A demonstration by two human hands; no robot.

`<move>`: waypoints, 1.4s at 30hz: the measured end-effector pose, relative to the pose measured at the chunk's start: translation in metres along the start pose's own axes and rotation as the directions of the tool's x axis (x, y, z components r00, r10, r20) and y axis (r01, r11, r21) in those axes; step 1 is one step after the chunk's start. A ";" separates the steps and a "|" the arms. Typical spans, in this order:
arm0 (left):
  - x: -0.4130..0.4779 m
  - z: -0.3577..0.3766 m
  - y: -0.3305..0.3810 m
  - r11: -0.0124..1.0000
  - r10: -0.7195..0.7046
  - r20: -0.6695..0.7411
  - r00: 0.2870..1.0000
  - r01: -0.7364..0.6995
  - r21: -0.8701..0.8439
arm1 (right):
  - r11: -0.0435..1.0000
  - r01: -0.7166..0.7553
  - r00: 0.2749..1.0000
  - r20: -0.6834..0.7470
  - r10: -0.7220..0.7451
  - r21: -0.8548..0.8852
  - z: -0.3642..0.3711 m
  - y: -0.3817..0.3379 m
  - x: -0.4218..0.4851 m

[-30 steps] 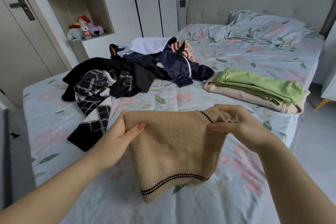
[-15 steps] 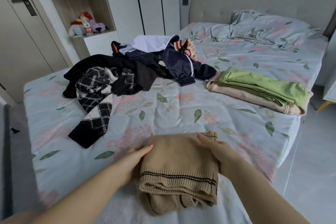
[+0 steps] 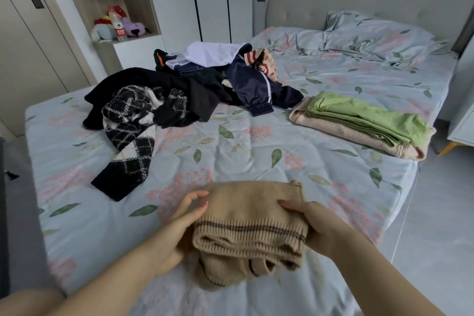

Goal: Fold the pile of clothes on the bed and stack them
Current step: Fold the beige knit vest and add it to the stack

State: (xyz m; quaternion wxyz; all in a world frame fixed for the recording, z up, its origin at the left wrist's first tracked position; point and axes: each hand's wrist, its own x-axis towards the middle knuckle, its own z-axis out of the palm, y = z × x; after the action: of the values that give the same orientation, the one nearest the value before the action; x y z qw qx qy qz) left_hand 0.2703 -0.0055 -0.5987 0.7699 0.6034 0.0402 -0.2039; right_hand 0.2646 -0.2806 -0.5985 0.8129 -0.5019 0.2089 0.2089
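Observation:
A tan knit sweater (image 3: 246, 218) with dark stripes lies folded over on the bed (image 3: 256, 151) near its front edge. My left hand (image 3: 179, 231) grips its left side, thumb on top and fingers underneath. My right hand (image 3: 315, 223) grips the right side the same way. A pile of unfolded dark clothes (image 3: 184, 92) sits at the back left of the bed. To the right lies a folded stack: a green garment (image 3: 364, 118) on a pink ribbed one (image 3: 343, 133).
A pillow (image 3: 379, 36) lies at the headboard. A shelf unit (image 3: 118, 25) with plush toys and a bottle stands behind the bed on the left, beside a door (image 3: 25, 33). Tiled floor (image 3: 436, 226) runs along the right of the bed.
The sweater was held up open in the air; it has since come down onto the bed folded over, and both hands have moved to grip its sides.

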 end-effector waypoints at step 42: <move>-0.058 -0.002 0.003 0.928 -0.364 -0.192 0.911 0.372 0.006 | 0.965 -0.098 0.975 0.171 0.142 -0.244 0.012 0.027 -0.041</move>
State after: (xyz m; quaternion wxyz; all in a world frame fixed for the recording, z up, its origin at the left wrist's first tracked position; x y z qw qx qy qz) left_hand 0.2187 0.0125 -0.5791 0.6975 0.6178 0.2209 -0.2882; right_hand 0.2174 -0.2640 -0.5912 0.7499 -0.5587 0.1357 0.3271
